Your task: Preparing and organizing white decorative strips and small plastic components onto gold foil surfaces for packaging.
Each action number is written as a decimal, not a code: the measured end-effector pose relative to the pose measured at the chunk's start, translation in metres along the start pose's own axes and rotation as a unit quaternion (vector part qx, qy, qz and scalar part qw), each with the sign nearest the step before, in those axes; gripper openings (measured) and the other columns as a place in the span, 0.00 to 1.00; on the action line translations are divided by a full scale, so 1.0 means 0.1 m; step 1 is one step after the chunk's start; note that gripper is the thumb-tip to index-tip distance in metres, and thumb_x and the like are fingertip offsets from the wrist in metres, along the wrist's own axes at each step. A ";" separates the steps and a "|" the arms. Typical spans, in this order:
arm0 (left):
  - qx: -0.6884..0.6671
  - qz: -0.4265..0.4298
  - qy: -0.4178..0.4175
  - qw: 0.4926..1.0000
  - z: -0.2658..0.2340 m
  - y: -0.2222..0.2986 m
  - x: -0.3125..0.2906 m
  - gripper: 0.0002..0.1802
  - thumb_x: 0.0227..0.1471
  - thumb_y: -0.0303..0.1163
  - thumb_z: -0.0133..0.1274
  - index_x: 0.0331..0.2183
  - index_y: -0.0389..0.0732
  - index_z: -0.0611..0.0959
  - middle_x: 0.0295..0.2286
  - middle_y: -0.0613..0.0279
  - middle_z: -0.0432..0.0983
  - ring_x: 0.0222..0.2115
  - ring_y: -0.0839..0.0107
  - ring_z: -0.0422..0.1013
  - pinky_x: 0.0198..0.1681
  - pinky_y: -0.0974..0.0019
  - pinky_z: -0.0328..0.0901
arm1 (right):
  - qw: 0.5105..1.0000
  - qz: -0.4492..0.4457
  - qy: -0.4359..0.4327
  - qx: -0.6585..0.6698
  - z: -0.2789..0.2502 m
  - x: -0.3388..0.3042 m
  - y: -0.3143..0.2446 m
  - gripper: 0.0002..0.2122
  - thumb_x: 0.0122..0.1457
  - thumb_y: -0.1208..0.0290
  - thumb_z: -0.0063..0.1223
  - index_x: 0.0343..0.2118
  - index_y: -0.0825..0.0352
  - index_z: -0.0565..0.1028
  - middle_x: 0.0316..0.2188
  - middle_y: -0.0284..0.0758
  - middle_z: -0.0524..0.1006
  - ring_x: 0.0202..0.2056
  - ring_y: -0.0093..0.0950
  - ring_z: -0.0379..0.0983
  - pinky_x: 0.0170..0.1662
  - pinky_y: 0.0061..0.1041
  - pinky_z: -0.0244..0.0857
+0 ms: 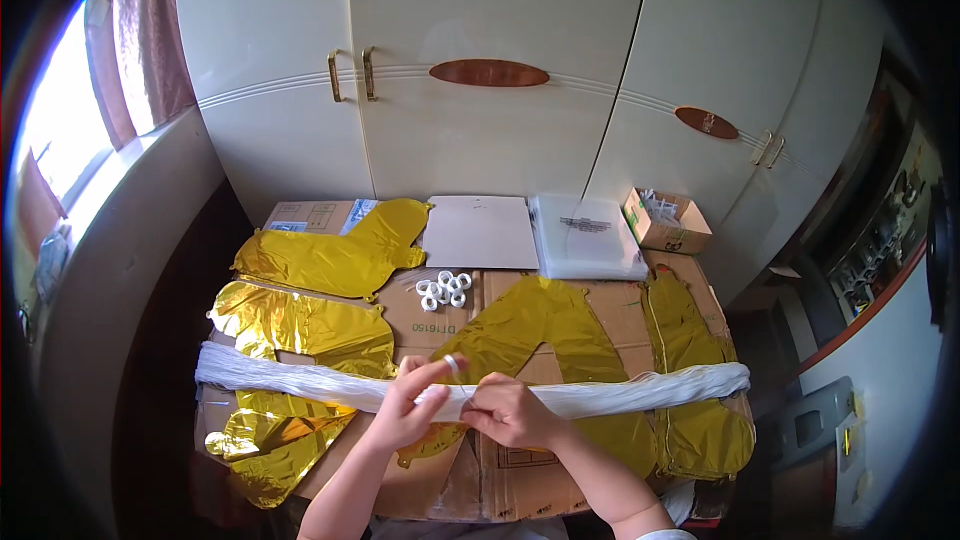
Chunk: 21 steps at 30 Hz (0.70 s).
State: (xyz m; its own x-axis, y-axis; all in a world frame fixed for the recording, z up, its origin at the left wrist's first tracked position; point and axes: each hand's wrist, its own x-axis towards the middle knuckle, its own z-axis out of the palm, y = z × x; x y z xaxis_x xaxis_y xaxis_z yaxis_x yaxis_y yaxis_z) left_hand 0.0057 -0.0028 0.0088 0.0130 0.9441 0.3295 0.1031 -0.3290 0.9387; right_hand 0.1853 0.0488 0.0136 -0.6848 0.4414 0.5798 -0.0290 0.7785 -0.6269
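A long bundle of white string (330, 380) lies across the table. Over its middle is my left hand (408, 402), its index finger stretched out with a small white ribbon roll (452, 364) around the fingertip. A thin white strand runs down from that roll to my right hand (512, 412), whose fingers are closed in a pinch on it. Under and around the bundle lie flat gold foil balloons, among them one at the left (300, 315), one in the middle (545, 315) and one at the right (705, 435). More small white rolls (443, 290) sit grouped beyond my hands.
Brown cardboard (430, 485) covers the table. Along the back lie a pale flat board (480, 232), a stack of clear plastic bags (585, 240) and a small open box (670, 235) with small packets. Behind stand white cabinet doors (490, 0); a window (65, 110) is at the left.
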 end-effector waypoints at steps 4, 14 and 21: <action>-0.048 -0.096 -0.144 0.984 -0.12 -0.05 -0.05 0.12 0.53 0.32 0.46 0.30 0.33 0.78 0.28 0.59 0.72 0.30 0.72 0.67 0.36 0.67 0.61 | 0.995 0.045 0.082 -0.042 -0.08 -0.02 0.04 0.05 0.51 0.71 0.55 0.23 0.66 0.75 0.20 0.35 0.73 0.23 0.31 0.69 0.29 0.28 0.62; 0.186 0.039 -0.101 0.977 -0.05 0.06 0.01 0.10 0.52 0.26 0.44 0.32 0.35 0.80 0.30 0.61 0.73 0.35 0.74 0.65 0.38 0.68 0.62 | 0.996 0.049 0.061 0.049 -0.05 -0.04 -0.02 0.06 0.53 0.71 0.53 0.24 0.67 0.74 0.15 0.35 0.71 0.15 0.27 0.67 0.19 0.22 0.58; -0.338 -0.078 -0.004 0.938 0.06 0.13 -0.02 0.12 0.51 0.29 0.48 0.33 0.30 0.79 0.32 0.59 0.73 0.33 0.74 0.64 0.41 0.71 0.58 | 0.996 0.080 0.048 0.007 0.09 -0.05 0.06 0.04 0.53 0.74 0.52 0.25 0.68 0.74 0.16 0.37 0.71 0.18 0.30 0.69 0.22 0.24 0.61</action>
State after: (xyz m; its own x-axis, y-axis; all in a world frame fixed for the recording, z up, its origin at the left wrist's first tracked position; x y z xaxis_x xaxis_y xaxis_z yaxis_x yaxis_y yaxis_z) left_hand 0.0128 -0.0089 0.0194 0.0577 0.9811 0.1846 -0.5497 -0.1231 0.8262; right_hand 0.1816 0.0474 0.0019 -0.6083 0.6008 0.5186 0.0651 0.6890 -0.7218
